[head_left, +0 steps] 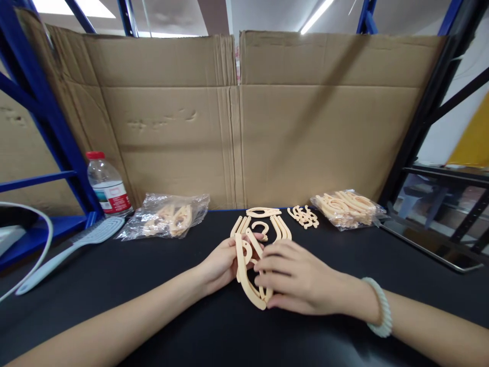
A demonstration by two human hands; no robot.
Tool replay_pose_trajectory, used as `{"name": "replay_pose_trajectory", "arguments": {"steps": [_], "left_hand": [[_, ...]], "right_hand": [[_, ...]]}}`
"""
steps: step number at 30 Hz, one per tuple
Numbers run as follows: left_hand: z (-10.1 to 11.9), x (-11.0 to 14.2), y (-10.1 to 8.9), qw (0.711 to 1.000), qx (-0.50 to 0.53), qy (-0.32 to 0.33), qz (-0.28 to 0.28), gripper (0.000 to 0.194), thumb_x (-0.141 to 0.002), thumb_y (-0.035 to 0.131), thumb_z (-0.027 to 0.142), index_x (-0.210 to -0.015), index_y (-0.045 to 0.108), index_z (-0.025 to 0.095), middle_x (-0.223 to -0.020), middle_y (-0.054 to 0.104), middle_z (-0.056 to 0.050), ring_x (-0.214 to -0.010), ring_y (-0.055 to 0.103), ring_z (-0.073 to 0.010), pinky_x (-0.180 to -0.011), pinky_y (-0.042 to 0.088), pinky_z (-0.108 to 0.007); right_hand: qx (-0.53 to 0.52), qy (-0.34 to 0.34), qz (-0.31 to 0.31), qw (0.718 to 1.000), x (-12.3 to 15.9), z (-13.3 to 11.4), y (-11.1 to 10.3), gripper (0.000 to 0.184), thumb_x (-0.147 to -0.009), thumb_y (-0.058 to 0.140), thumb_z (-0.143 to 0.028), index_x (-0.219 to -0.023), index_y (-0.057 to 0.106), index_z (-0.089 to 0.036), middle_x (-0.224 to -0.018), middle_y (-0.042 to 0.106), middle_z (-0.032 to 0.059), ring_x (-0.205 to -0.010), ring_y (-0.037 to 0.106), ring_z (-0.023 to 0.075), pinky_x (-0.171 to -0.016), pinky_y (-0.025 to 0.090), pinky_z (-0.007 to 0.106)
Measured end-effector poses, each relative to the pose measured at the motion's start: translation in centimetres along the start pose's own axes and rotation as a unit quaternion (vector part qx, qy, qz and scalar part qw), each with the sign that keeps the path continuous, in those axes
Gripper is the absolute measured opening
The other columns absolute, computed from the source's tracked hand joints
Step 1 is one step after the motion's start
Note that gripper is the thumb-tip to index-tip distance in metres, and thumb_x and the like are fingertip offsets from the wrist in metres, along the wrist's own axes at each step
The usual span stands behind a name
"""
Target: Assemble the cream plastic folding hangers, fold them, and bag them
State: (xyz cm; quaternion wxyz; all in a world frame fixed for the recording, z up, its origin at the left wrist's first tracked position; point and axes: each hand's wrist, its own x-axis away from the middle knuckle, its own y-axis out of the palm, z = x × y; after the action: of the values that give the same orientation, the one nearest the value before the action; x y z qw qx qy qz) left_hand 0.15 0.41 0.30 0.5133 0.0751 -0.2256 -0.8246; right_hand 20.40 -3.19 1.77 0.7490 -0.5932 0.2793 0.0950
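Both hands meet at the middle of a black table (160, 326) around a peach-coloured plastic frame piece (248, 285). My left hand (219, 265) grips its left side with curled fingers. My right hand (296, 280), with a pale bead bracelet on the wrist, pinches its right edge and lower tip. Just behind the hands lie more loose peach pieces (263, 224), curved strips and a hook shape. A small heap of little peach parts (304, 216) lies to their right.
A clear bag of peach parts (347, 208) sits at the back right, another bag (166, 219) at the back left. A water bottle (107, 186) and a pale blue hairbrush (72, 247) lie at the left. Cardboard sheets (237, 117) wall off the back. Blue shelving stands left.
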Motion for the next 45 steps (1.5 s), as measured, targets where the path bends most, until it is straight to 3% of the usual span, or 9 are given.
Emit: {"name": "replay_pose_trajectory", "arguments": {"steps": [4, 8, 12, 16, 22, 27, 32, 39, 45], "left_hand": [[0.0, -0.1, -0.2, 0.999, 0.044, 0.004, -0.011, 0.019, -0.091, 0.054, 0.022, -0.1, 0.066, 0.011, -0.085, 0.07, -0.01, -0.078, 0.065, -0.018, -0.076, 0.051, -0.03], [0.0, 0.0, -0.1, 0.997, 0.055, -0.002, -0.048, 0.05, -0.089, 0.049, 0.055, -0.103, 0.064, 0.01, -0.092, 0.068, -0.013, -0.083, 0.063, -0.0212, -0.081, 0.049, -0.034], [-0.3, 0.6, 0.5, 0.994, -0.082, 0.041, -0.053, 0.034, -0.077, 0.074, 0.032, -0.103, 0.064, 0.012, -0.092, 0.069, -0.009, -0.081, 0.062, -0.018, -0.079, 0.048, -0.03], [-0.8, 0.9, 0.7, 0.986, -0.143, 0.067, -0.059, 0.036, -0.079, 0.071, 0.034, -0.108, 0.061, 0.014, -0.097, 0.069, -0.009, -0.08, 0.063, -0.0176, -0.076, 0.05, -0.03], [-1.0, 0.7, 0.5, 0.982, -0.155, 0.099, -0.031, 0.035, -0.084, 0.067, 0.036, -0.111, 0.059, 0.014, -0.103, 0.069, -0.011, -0.086, 0.066, -0.0206, -0.079, 0.052, -0.032], [-1.0, 0.6, 0.4, 0.985, -0.146, 0.091, -0.009, 0.039, -0.084, 0.066, 0.038, -0.112, 0.06, 0.012, -0.099, 0.071, -0.012, -0.086, 0.067, -0.0213, -0.084, 0.053, -0.036], [-1.0, 0.8, 0.4, 0.983, -0.168, 0.071, 0.006, 0.04, -0.082, 0.067, 0.041, -0.107, 0.063, 0.01, -0.099, 0.071, -0.013, -0.087, 0.068, -0.0243, -0.082, 0.054, -0.039], [-1.0, 0.8, 0.5, 0.985, -0.16, 0.066, -0.011, 0.035, -0.08, 0.069, 0.042, -0.095, 0.064, 0.011, -0.088, 0.072, -0.011, -0.077, 0.069, -0.0213, -0.077, 0.056, -0.036], [-0.7, 0.7, 0.6, 0.99, -0.115, 0.062, 0.042, 0.032, -0.08, 0.069, 0.041, -0.089, 0.066, 0.01, -0.082, 0.07, -0.009, -0.071, 0.067, -0.0189, -0.074, 0.056, -0.035]], "right_hand": [[0.045, -0.022, -0.022, 0.998, -0.2, -0.8, 1.2, 0.018, -0.095, 0.049, -0.024, -0.089, 0.063, -0.015, -0.095, 0.067, 0.0055, -0.098, 0.056, 0.0174, -0.089, 0.043, 0.034], [0.026, 0.017, -0.026, 0.999, 0.5, 0.2, 1.7, 0.022, -0.096, 0.048, -0.031, -0.094, 0.062, -0.015, -0.104, 0.066, 0.0089, -0.107, 0.054, 0.0192, -0.093, 0.043, 0.038], [0.025, 0.0, -0.035, 0.999, 0.6, 0.1, 1.2, 0.021, -0.096, 0.048, -0.028, -0.101, 0.062, -0.013, -0.11, 0.064, 0.0111, -0.107, 0.054, 0.0211, -0.093, 0.045, 0.037], [0.069, -0.016, -0.012, 0.997, 0.5, -0.1, 0.7, 0.018, -0.095, 0.048, -0.021, -0.096, 0.062, -0.011, -0.1, 0.066, 0.0099, -0.1, 0.057, 0.0208, -0.09, 0.047, 0.036], [0.146, 0.014, -0.027, 0.989, 0.9, 0.6, 1.2, 0.017, -0.095, 0.047, -0.018, -0.086, 0.061, -0.016, -0.096, 0.065, 0.0067, -0.098, 0.056, 0.0205, -0.096, 0.04, 0.042], [0.17, 0.055, -0.045, 0.983, 1.2, 0.9, 1.9, 0.017, -0.094, 0.043, -0.011, -0.088, 0.059, -0.014, -0.086, 0.062, 0.0051, -0.083, 0.054, 0.0174, -0.092, 0.041, 0.038], [0.19, 0.046, -0.057, 0.979, 1.2, 0.9, 2.1, 0.025, -0.094, 0.038, -0.008, -0.082, 0.058, -0.014, -0.071, 0.057, 0.0029, -0.072, 0.052, 0.0174, -0.092, 0.041, 0.04], [0.172, 0.006, -0.033, 0.985, 0.7, 0.5, 1.5, 0.027, -0.094, 0.04, -0.007, -0.078, 0.06, -0.013, -0.069, 0.058, 0.0041, -0.068, 0.05, 0.016, -0.076, 0.048, 0.032], [0.149, -0.015, 0.016, 0.989, 0.8, 1.3, 0.2, 0.034, -0.094, 0.037, -0.005, -0.069, 0.058, -0.015, -0.066, 0.059, 0.004, -0.068, 0.053, 0.0153, -0.09, 0.047, 0.036]]}}
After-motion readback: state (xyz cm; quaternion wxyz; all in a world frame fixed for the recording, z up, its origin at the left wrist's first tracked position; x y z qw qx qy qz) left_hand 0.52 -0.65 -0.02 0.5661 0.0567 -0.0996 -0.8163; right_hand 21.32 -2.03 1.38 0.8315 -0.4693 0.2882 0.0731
